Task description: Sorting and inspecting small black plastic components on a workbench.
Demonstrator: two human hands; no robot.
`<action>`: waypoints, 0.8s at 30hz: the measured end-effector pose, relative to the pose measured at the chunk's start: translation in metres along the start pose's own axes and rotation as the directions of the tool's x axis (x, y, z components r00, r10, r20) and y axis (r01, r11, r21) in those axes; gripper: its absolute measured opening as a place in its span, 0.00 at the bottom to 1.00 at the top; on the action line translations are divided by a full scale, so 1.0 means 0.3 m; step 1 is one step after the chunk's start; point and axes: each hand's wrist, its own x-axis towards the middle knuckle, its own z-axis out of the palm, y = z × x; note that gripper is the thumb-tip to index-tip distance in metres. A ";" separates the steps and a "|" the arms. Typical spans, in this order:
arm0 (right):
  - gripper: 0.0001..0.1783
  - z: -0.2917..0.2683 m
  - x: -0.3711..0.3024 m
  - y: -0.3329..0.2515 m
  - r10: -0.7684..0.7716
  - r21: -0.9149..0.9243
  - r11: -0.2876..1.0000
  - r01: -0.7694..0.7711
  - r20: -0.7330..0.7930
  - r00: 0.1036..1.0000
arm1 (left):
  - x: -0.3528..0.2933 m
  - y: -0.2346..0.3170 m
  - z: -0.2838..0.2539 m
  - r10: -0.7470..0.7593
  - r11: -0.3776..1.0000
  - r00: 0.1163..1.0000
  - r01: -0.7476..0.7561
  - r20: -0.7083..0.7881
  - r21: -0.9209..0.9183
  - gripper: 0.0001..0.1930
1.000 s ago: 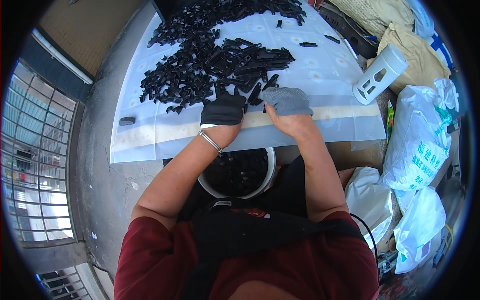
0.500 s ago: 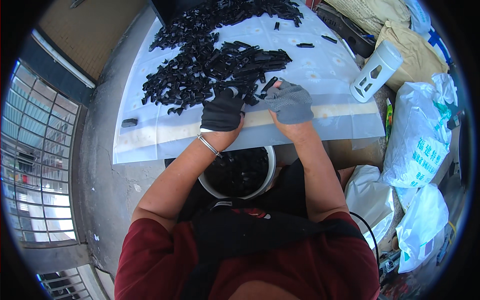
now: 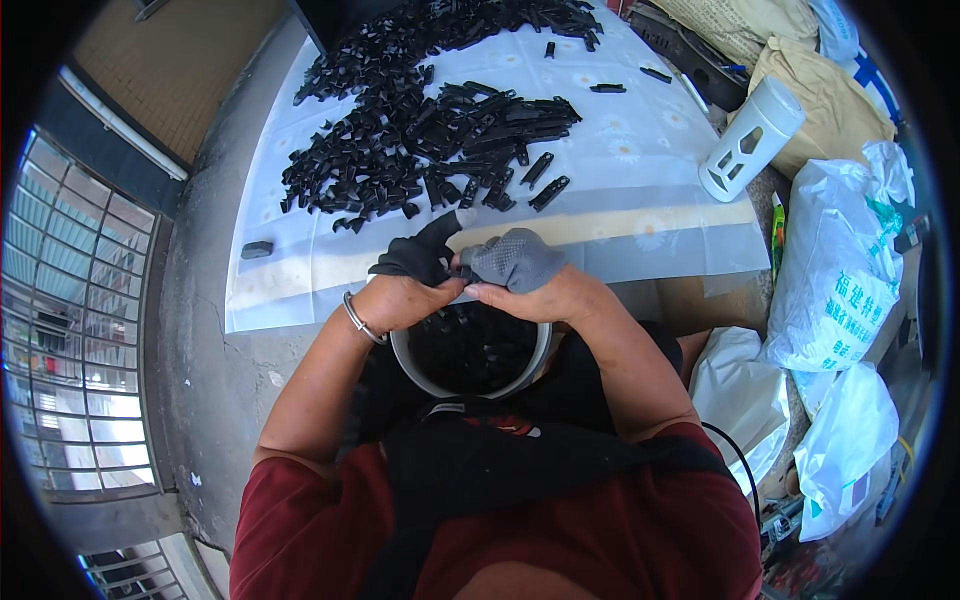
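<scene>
Your right hand (image 3: 520,262) has its fingers clamped on a small black piece (image 3: 463,272), near the far rim of the bucket (image 3: 402,360). Your left hand (image 3: 412,262) meets it there, but I can't tell if its fingers are clamped too. Past the bucket, a big black heap (image 3: 400,140) sits on the bench (image 3: 660,200). More black bits (image 3: 470,350) lie inside the bucket.

At the tabletop's (image 3: 650,185) near edge, the left hand (image 3: 420,268) and right hand (image 3: 515,265) cover what lies between their fingertips. They and the tabletop hide the bucket's (image 3: 543,350) far rim. The frame's top cuts off the heap of black plastic pieces (image 3: 445,30).
</scene>
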 end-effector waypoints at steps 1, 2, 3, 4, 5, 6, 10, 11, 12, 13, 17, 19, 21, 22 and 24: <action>0.15 0.012 -0.003 -0.005 0.008 -0.032 0.999 -0.007 0.006 1.000 | -0.012 -0.012 -0.005 -0.051 0.995 0.998 0.054 0.034 -0.086 0.25; 0.15 0.020 -0.002 -0.016 0.006 -0.033 0.999 -0.006 0.009 1.000 | -0.023 -0.021 -0.011 -0.097 0.979 0.993 0.108 0.073 -0.171 0.27; 0.14 0.029 0.003 -0.031 0.026 -0.119 0.992 -0.030 -0.033 0.999 | -0.041 -0.021 -0.018 -0.137 0.953 0.988 0.153 0.078 -0.263 0.22; 0.13 0.039 0.006 -0.042 0.043 -0.202 0.978 -0.057 -0.077 0.996 | -0.056 -0.053 0.006 -0.138 0.952 0.988 0.153 0.076 -0.264 0.22; 0.13 0.055 0.013 -0.059 0.034 -0.201 0.979 -0.047 -0.070 0.997 | -0.082 -0.109 0.041 -0.307 0.817 0.949 0.300 0.068 -0.493 0.20; 0.13 0.068 0.016 -0.066 0.041 -0.265 0.962 -0.067 -0.102 0.994 | -0.093 -0.106 0.055 -0.459 0.606 0.882 0.402 0.112 -0.687 0.21; 0.12 0.096 0.022 -0.077 -0.069 -0.304 0.952 -0.017 -0.270 0.960 | -0.104 -0.032 0.096 -0.404 0.601 0.909 0.177 -0.105 -0.780 0.19; 0.12 0.081 0.021 -0.073 -0.072 -0.305 0.952 -0.013 -0.266 0.961 | -0.082 -0.042 0.094 -0.336 0.675 0.927 0.114 -0.166 -0.728 0.20; 0.13 0.054 0.015 -0.063 -0.064 -0.364 0.931 -0.021 -0.221 0.973 | -0.079 -0.045 0.077 -0.337 0.675 0.926 0.112 -0.169 -0.730 0.20; 0.15 0.029 0.008 -0.057 -0.054 -0.422 0.906 -0.026 -0.176 0.983 | -0.080 -0.040 0.053 -0.362 0.735 0.924 0.202 -0.122 -0.647 0.20; 0.13 -0.019 0.001 -0.067 0.055 -0.298 0.950 -0.097 -0.143 0.988 | -0.071 -0.046 0.042 -0.292 0.879 0.930 0.169 -0.224 -0.446 0.21; 0.12 -0.030 0.008 -0.078 0.010 -0.368 0.929 -0.048 -0.106 0.994 | -0.070 -0.042 0.038 -0.227 0.917 0.935 0.112 -0.272 -0.382 0.20; 0.11 -0.033 0.003 -0.075 -0.032 -0.439 0.899 -0.001 -0.068 0.997 | -0.063 -0.023 0.033 -0.272 0.937 0.931 0.198 -0.245 -0.289 0.20; 0.10 -0.026 -0.002 -0.068 -0.038 -0.464 0.886 0.004 -0.065 0.997 | -0.061 -0.014 0.030 -0.272 0.936 0.931 0.198 -0.243 -0.290 0.20; 0.09 -0.003 -0.012 -0.047 -0.045 -0.489 0.872 0.007 -0.065 0.997 | -0.056 0.002 0.024 -0.241 0.959 0.940 0.192 -0.243 -0.207 0.19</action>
